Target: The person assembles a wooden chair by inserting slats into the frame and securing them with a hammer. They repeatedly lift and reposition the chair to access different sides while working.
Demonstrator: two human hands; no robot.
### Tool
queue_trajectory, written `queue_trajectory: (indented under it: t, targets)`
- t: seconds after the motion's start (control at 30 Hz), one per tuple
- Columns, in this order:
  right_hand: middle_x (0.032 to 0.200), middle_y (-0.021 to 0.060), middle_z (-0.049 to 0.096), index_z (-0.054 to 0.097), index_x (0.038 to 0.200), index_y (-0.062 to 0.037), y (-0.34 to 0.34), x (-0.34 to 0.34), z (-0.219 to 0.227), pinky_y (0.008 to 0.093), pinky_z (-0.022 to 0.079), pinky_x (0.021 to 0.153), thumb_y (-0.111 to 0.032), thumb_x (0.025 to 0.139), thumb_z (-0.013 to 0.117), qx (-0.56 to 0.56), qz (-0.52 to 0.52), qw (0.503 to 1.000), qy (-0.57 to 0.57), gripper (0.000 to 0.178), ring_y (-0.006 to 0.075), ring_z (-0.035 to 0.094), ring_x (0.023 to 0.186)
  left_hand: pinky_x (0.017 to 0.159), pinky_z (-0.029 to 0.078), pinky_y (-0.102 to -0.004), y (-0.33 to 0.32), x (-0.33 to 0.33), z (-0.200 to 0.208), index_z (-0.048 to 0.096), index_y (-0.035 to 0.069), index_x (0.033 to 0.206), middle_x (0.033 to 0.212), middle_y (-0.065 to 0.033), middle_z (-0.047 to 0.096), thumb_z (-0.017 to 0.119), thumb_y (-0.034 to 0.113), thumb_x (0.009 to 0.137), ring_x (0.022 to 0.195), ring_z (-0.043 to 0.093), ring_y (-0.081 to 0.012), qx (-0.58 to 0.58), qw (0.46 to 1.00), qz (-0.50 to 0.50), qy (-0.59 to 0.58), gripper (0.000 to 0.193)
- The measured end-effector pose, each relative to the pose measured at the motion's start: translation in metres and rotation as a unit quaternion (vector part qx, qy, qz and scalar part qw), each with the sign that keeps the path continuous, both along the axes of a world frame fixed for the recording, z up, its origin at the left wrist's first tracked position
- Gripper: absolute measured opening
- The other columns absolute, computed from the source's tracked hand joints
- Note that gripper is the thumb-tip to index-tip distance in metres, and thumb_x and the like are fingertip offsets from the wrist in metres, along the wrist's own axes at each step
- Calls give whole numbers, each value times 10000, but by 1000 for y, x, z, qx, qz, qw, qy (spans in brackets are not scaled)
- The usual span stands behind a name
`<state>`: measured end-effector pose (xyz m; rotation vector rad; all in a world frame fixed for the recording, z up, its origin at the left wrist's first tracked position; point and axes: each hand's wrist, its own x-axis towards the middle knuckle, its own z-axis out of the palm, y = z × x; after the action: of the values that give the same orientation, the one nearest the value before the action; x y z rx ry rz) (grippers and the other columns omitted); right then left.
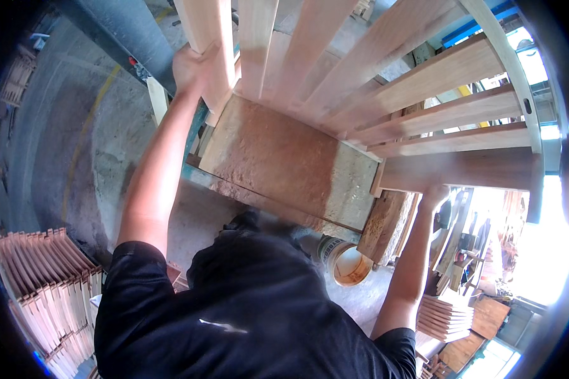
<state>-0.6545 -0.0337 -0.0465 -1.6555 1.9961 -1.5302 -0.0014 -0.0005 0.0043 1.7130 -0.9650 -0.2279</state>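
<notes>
1. Slatted wooden frame [436, 85]: directly ahead of the torso, spanning the gap between both hands.
2. Right hand [434, 196]: grip clamped on the lower edge of the right-end board [464, 169]; fingertips hidden.
3. Left hand [193, 66]: grip clamped around the left-end post [208, 25], higher in view.
4. Relation: near rail [360, 149] runs crosswise between the hands' sides; slats fan away beyond it. Neither hand is nearer; each touches one end. True long axis unclear through lens bend.
5. Surface [278, 151]: below, reddish-brown dusted, between the forearms.
6. Bucket [328, 247]: lower, by the surface's near edge, rightward.
7. Stacked wooden pieces [50, 284]: well apart, left.
</notes>
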Motion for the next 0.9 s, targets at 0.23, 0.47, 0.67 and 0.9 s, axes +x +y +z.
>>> queue_trajectory:
  t: [0.23, 0.47, 0.67, 0.9]
  targets:
    - [911, 118, 736, 736, 1009, 90, 4, 3, 12, 365, 525, 744, -184, 843, 792, 88, -41, 995, -28, 325, 177, 652, 793, 772, 561, -341, 1, 3, -7, 732, 15, 1063, 928, -151, 764, 722, 408, 875, 867, 754, -245, -5, 1000, -9, -5, 435]
    - [884, 125, 732, 724, 982, 93, 5, 4, 14, 379, 527, 747, -162, 837, 764, 92, -35, 995, -24, 297, 194, 650, 786, 782, 562, -344, 4, 0, -2, 732, 19, 1057, 931, -148, 764, 718, 406, 875, 880, 754, -246, -4, 1000, -14, 11, 427]
    - [646, 8, 564, 694, 827, 31, -6, -16, -11, 329, 383, 508, -186, 935, 694, -20, 3, 999, 29, 242, 106, 456, 556, 792, 559, -352, 3, -3, -1, 734, 23, 1046, 942, -158, 761, 721, 402, 876, 888, 752, -262, -19, 1000, -1, 1, 415]
    - [655, 17, 574, 681, 822, 32, -2, -10, -7, 318, 374, 491, -158, 933, 686, -14, 28, 999, -6, 221, 94, 456, 556, 794, 558, -358, 4, 0, -3, 726, 34, 1080, 959, -159, 759, 730, 413, 870, 909, 749, -286, -25, 999, -9, -22, 434]
